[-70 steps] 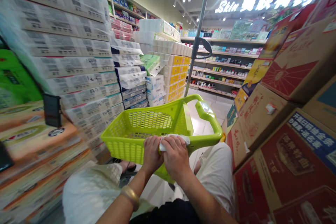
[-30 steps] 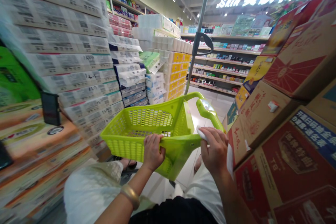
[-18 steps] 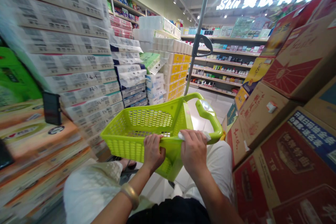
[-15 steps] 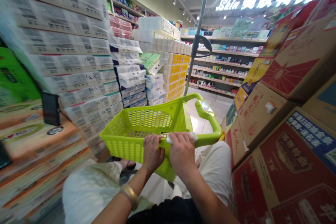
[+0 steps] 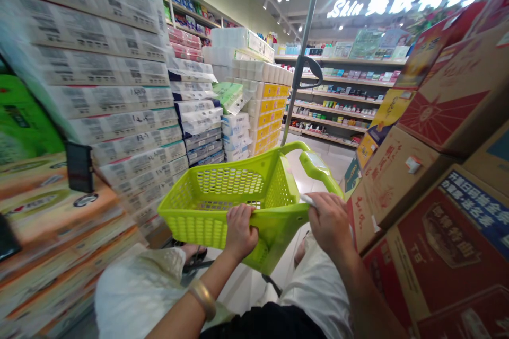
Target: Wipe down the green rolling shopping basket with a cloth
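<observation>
A lime-green shopping cart (image 5: 214, 222) with a perforated basket stands between my knees, its looped handle to the right. My left hand (image 5: 241, 230), below a gold bangle (image 5: 202, 299), is closed around the basket's near rim. Farther right, where the rim meets the handle, my right hand (image 5: 329, 218) presses a thin white wipe (image 5: 307, 199) against the green plastic. Only an edge of the wipe shows past the fingers; my palm hides the rest. No goods are visible inside the basket.
Shrink-wrapped packs (image 5: 115, 63) rise in a tall stack at left. A black phone-like object (image 5: 79, 167) stands on orange packs (image 5: 51, 190). Cardboard cartons (image 5: 441, 233) crowd the right side. Behind the cart are a grey pole (image 5: 304, 32) and stocked shelves (image 5: 334, 95).
My right hand has slid rightward along the rim with the white wipe, from beside my left hand to the handle's base. The left hand keeps its grip; the cart has shifted slightly right.
</observation>
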